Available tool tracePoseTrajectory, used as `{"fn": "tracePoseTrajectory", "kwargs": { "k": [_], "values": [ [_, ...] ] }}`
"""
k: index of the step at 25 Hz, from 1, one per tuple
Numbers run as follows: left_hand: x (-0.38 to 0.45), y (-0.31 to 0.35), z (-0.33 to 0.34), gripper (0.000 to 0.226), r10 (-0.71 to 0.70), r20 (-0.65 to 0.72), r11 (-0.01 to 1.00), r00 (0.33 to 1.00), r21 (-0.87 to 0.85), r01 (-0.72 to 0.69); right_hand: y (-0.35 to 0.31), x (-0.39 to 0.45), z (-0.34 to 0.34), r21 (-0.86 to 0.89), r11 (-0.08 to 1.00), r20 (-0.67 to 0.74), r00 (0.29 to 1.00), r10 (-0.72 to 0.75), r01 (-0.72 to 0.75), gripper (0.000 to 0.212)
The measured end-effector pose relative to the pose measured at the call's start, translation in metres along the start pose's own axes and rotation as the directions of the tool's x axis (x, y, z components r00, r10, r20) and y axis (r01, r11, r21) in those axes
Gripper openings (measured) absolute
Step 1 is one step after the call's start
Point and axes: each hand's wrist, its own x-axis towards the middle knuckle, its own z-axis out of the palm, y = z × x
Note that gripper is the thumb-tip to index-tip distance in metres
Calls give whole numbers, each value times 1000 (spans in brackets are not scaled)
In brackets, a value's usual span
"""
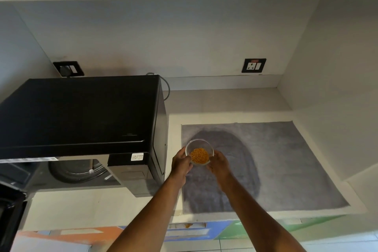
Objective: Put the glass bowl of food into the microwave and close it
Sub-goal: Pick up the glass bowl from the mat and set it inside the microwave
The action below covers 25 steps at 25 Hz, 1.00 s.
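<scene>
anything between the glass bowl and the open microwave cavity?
Head view: only the left hand gripping the clear glass bowl of orange food, and the black microwave's right front panel. No loose objects.

A pale countertop (214,104) is seen, closed by walls at the back and at the right. On its left part a black microwave (81,112) is placed, with the door (10,210) swung open at the lower left. On the right part a grey cloth mat (286,165) is laid flat, just beside the microwave, and a darker patch is seen on the mat.
</scene>
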Motion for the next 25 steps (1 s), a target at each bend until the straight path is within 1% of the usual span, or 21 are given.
{"fn": "tracePoseTrajectory", "kwargs": {
  "k": [6, 10, 12, 14, 17, 19, 21, 23, 24, 25],
  "values": [
    [-30, -17, -8, 47, -30, -11, 999, 999, -13, 30, 18, -33, -4, 88, 996, -40, 999, -24, 27, 16],
    [-59, -33, -18, 48, -51, -2, 999, 999, 13, 51, 37, -66, 0, 74, 997, -154, 988, 15, -3, 15],
    [-76, -41, -27, 49, -61, 12, 998, 998, 33, 61, 47, -87, 3, 74, 997, -187, 982, 29, -15, 14],
    [-93, -49, -43, 52, -69, 25, 997, 997, 48, 68, 57, -114, 10, 66, 998, -201, 979, 33, -20, 20],
    [-121, -64, -70, 54, -55, 36, 995, 998, 81, 52, 70, -156, 24, 122, 992, -221, 973, 63, -36, 32],
    [-143, -73, -96, 52, -34, 20, 993, 999, 113, 31, 83, -186, 39, 129, 990, -242, 967, 82, -51, 29],
    [-163, -81, -127, 46, -22, -20, 993, 1000, 118, 25, 95, -215, 56, 115, 992, -205, 975, 81, -59, 25],
    [-183, -86, -165, 37, -17, -70, 997, 997, 80, 23, 108, -244, 80, 104, 993, -118, 991, 62, -50, 31],
    [-192, -87, -181, 33, -8, -85, 998, 996, 68, 14, 112, -255, 90, 110, 992, -87, 994, 64, -55, 31],
    [-201, -87, -196, 30, 5, -96, 998, 995, 68, 1, 115, -264, 100, 125, 990, -73, 994, 81, -71, 25]
  ]
}}
